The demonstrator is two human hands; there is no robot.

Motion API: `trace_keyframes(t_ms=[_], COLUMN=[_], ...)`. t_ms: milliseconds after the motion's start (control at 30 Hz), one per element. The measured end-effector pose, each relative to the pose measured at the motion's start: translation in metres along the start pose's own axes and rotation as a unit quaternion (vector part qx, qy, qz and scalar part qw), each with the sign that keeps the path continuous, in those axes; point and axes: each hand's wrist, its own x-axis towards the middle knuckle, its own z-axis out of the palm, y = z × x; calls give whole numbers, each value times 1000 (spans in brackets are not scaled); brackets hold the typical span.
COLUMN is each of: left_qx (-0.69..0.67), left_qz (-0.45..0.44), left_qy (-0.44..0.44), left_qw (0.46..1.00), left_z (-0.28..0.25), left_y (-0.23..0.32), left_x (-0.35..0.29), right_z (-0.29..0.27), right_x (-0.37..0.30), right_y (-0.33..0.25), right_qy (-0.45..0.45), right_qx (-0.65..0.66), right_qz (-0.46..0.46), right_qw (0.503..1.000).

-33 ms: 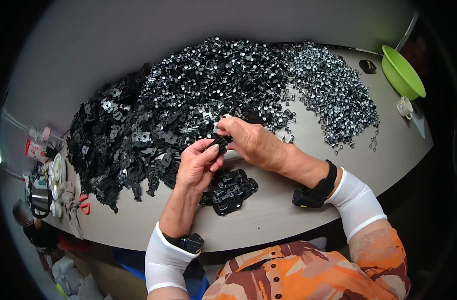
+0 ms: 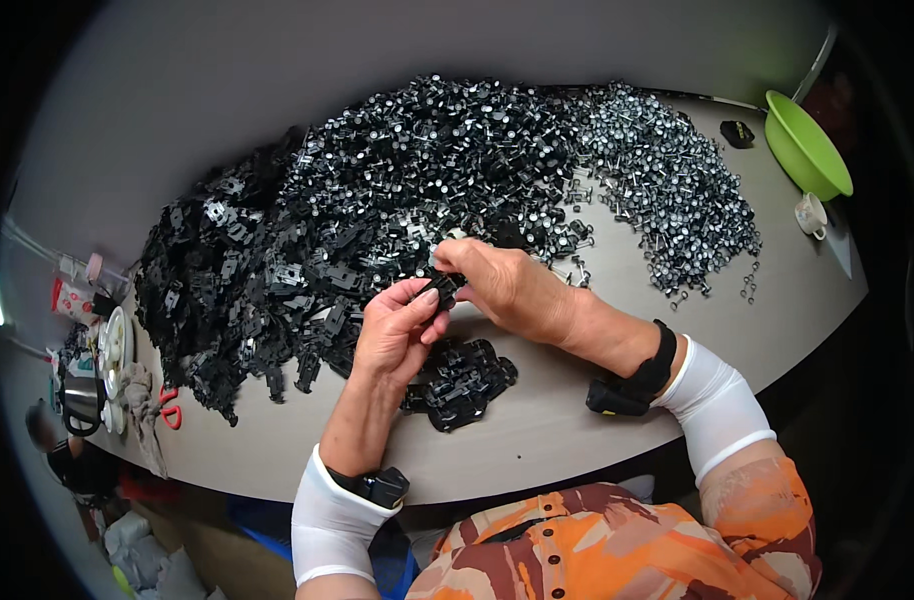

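A small black plastic part (image 2: 444, 285) sits between both hands above the table (image 2: 577, 420), the left hand (image 2: 397, 335) and right hand (image 2: 502, 285) each closing a fingertip grip on it. Just near lies a small cluster of black parts (image 2: 462, 380); far, a big heap of black parts (image 2: 307, 250) runs right into silvery pins (image 2: 667, 190), with a green bowl (image 2: 807, 145) beyond.

Left hand (image 2: 395, 335) and right hand (image 2: 507, 285), both bare, without gloves or rings. Each forearm wears a white sleeve (image 2: 334, 520) (close-fitting, smooth, ending short of the wrist); the right one (image 2: 719, 405) runs up toward the elbow. At each wrist, a black band (image 2: 379, 486) carrying a small boxy black unit; the right band (image 2: 632, 380) is broader. Torso: a buttoned shirt (image 2: 617, 550) patterned in orange, brown and cream, dark buttons down the front.
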Motion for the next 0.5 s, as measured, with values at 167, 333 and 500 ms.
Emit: trace_keyframes(t_ms=[167,333,500], left_qx=[-51,-28,19], left_qz=[-24,-40,-30], left_qy=[-56,-89,-36], left_qw=[997,995,999], left_z=[1,3,9], left_y=[3,0,3], left_x=[0,0,-6], right_z=[-2,-27,-19], right_x=[-3,4,-3], right_y=[4,1,9], right_qy=[46,-37,-47], right_qx=[72,65,25], right_qz=[42,66,59], right_qw=[995,995,997])
